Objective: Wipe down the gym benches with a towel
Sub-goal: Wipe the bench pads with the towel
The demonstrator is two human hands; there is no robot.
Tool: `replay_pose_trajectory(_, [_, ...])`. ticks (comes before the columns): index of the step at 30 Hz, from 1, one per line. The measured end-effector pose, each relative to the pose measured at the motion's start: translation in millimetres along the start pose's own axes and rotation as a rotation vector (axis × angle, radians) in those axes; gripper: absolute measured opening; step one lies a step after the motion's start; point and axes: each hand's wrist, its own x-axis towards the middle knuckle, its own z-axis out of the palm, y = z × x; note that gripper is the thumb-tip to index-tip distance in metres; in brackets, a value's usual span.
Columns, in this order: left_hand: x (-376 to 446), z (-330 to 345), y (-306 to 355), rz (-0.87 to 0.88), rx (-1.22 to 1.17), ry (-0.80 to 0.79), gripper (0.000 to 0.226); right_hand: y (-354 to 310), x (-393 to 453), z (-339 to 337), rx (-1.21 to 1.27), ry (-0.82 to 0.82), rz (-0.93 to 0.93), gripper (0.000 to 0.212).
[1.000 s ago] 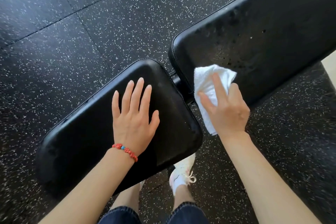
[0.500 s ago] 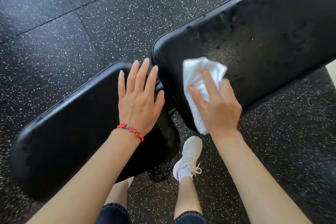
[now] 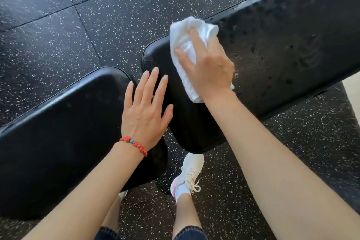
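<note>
Since a second ago, the right hand (image 3: 209, 66) has carried the white towel (image 3: 187, 45) from the near edge of the long back pad (image 3: 282, 48) up to its far edge, and the left hand (image 3: 145, 111) has slid right along the seat pad (image 3: 64, 132) to its end. Now the right hand presses the bunched towel flat against the back pad, fingers spread over the cloth, thumb at its left side. Part of the towel hangs out under the wrist. Flat and open, the left hand rests on the right end of the seat pad, its fingertips reaching across the gap toward the back pad. A red bead bracelet (image 3: 134, 145) circles the left wrist. Near the bottom, a white sneaker (image 3: 188, 175) stands on the black speckled floor (image 3: 97, 15).
</note>
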Motion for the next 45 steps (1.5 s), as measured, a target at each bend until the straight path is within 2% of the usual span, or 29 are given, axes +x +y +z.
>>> replay_pose_trajectory(3, [1, 1, 0, -0.005, -0.008, 0.011, 0.055, 21, 8, -4, -0.064, -0.014, -0.056, 0.056])
replay_pose_trajectory(7, [0, 1, 0, -0.013, 0.000, 0.015, 0.055, 56, 38, -12, -0.010, 0.022, 0.169, 0.051])
replay_pose_trajectory(9, [1, 1, 1, -0.014, 0.005, 0.017, 0.054, 50, 35, -8, -0.004, 0.023, 0.224, 0.051])
replay_pose_trajectory(11, [0, 1, 2, -0.024, 0.002, 0.016, 0.054, 26, 23, -4, 0.001, -0.002, 0.143, 0.051])
replay_pose_trajectory(13, [2, 0, 2, -0.028, 0.003, 0.012, 0.055, 8, 13, -3, -0.003, -0.062, -0.045, 0.053])
replay_pose_trajectory(16, [2, 0, 3, -0.039, 0.012, 0.008, 0.055, 31, 27, -11, -0.036, -0.081, -0.179, 0.054])
replay_pose_trajectory(20, [2, 2, 3, -0.039, 0.035, 0.004, 0.056, 97, 65, -24, -0.035, 0.007, 0.132, 0.048])
replay_pose_trajectory(23, [1, 3, 1, -0.036, 0.044, 0.007, 0.057, 96, 65, -20, -0.030, 0.029, 0.207, 0.046])
replay_pose_trajectory(25, [1, 4, 1, -0.037, 0.052, 0.012, 0.057, 74, 50, -15, 0.008, 0.045, 0.161, 0.044])
replay_pose_trajectory(28, [1, 5, 2, -0.037, 0.044, 0.027, 0.057, 41, 15, -9, 0.021, 0.071, -0.038, 0.040])
replay_pose_trajectory(32, [1, 4, 2, -0.033, 0.040, 0.039, 0.057, 53, 9, -13, -0.097, 0.108, -0.234, 0.040])
replay_pose_trajectory(34, [0, 3, 2, -0.038, 0.034, 0.039, 0.057, 82, 16, -19, -0.134, 0.133, -0.144, 0.043])
replay_pose_trajectory(36, [1, 2, 4, -0.042, 0.026, 0.033, 0.057, 106, 16, -26, -0.053, 0.104, 0.018, 0.045])
replay_pose_trajectory(39, [1, 1, 5, -0.044, 0.021, 0.026, 0.058, 107, 2, -24, 0.022, 0.118, 0.166, 0.043])
replay_pose_trajectory(41, [0, 0, 6, -0.046, 0.017, 0.023, 0.058, 87, -20, -21, 0.006, 0.153, 0.134, 0.041])
replay_pose_trajectory(45, [1, -2, 5, -0.036, 0.011, 0.005, 0.057, 46, -83, -11, -0.064, 0.204, -0.101, 0.041])
